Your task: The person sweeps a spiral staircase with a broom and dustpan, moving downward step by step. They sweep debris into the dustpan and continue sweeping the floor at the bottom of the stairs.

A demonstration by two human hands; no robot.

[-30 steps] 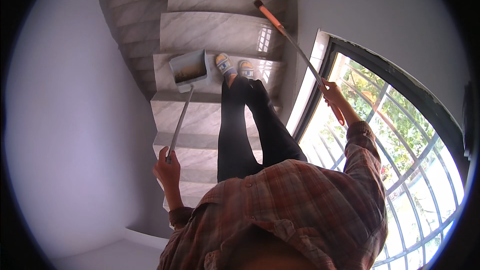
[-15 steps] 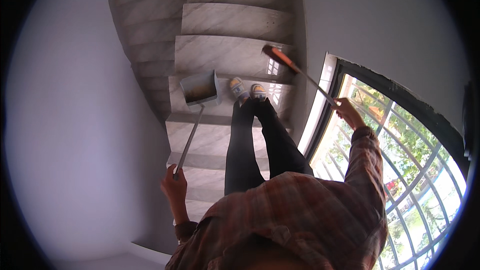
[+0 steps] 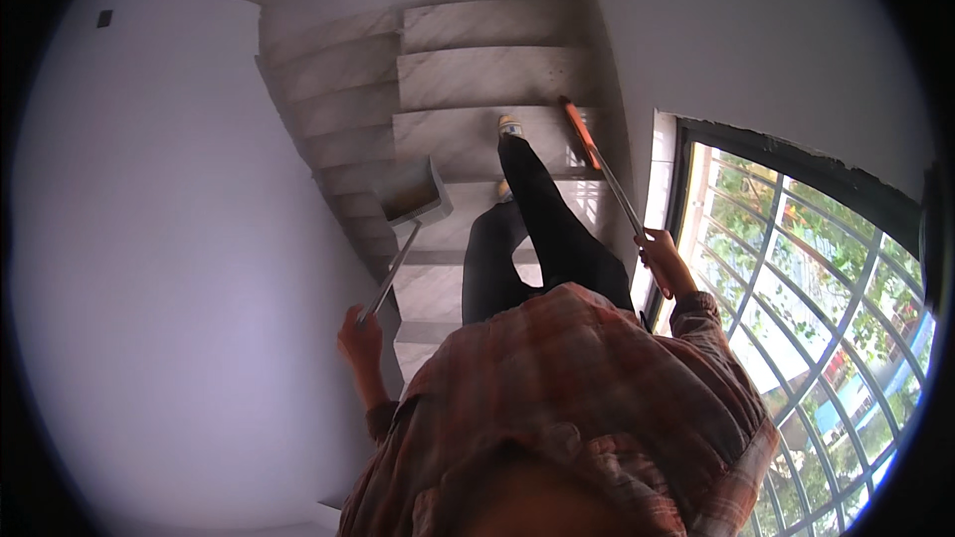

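Note:
My left hand [image 3: 361, 340] is closed round the end of a long-handled dustpan [image 3: 430, 207]. Its grey scoop hangs over the left side of the steps, with something brownish inside that I cannot make out. On the right, my right hand [image 3: 667, 261] grips the pole of a broom [image 3: 583, 135]. The orange broom head points away from me, close to the right-hand wall and above a step. Whether its bristles touch the stone is hard to see.
Marble-patterned stairs [image 3: 477, 77] run ahead, with a second flight [image 3: 343, 104] beside them on the left. A white wall [image 3: 169, 239] fills the left side. To the right is a barred window [image 3: 796, 288] with a dark frame. One of my feet [image 3: 510, 126] is on a step ahead.
One foot has stepped forward onto another stair. The broom has swung round to lie closer to the right wall, and my right hand has come lower and nearer my body. Both tools stay held.

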